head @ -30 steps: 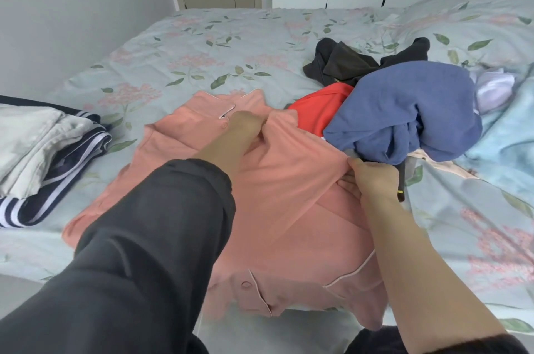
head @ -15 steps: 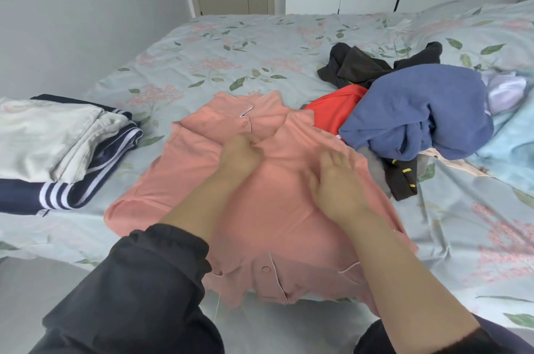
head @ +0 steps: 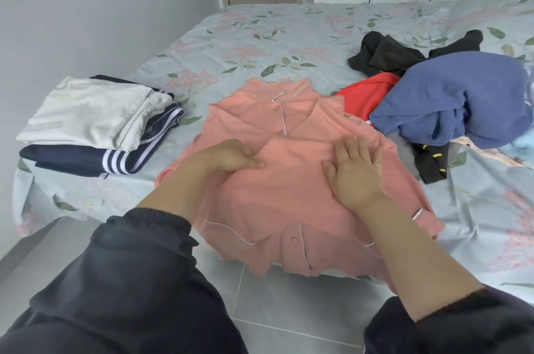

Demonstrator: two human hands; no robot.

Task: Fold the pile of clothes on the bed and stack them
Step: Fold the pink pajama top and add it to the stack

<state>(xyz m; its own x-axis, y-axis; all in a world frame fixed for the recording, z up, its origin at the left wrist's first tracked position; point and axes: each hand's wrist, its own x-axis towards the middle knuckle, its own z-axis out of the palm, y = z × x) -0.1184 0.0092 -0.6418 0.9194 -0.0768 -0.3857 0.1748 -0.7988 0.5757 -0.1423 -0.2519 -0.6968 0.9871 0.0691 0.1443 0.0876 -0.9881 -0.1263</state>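
Left hand (head: 228, 157): rests on the left half of the pink shirt (head: 289, 209), fingers together and pointing right, tips at the edge of a folded-over panel. I cannot tell whether they pinch the cloth.
Right hand (head: 358, 171): lies palm down on that folded panel, fingers straight and spread, holding nothing.
Garment in work: the pink shirt is spread button side up at the near edge of the bed (head: 260, 35), collar toward the far edge. Its hem hangs over the near edge above the tiled floor (head: 274, 313).
Folded stack: a white garment (head: 92, 113) sits on a navy striped garment (head: 86, 160) by the bed's left edge, apart from the shirt.
Unfolded pile: it lies on the shirt's right. A blue garment (head: 450, 102) is on top, with a red garment (head: 367, 93) under it and touching the shirt. A black garment (head: 387, 55) lies toward the far edge, and a dark piece with yellow marks (head: 430, 162) is on the near side.
Sleeves: dark sleeves (head: 130, 281) are pushed up, leaving both forearms bare.
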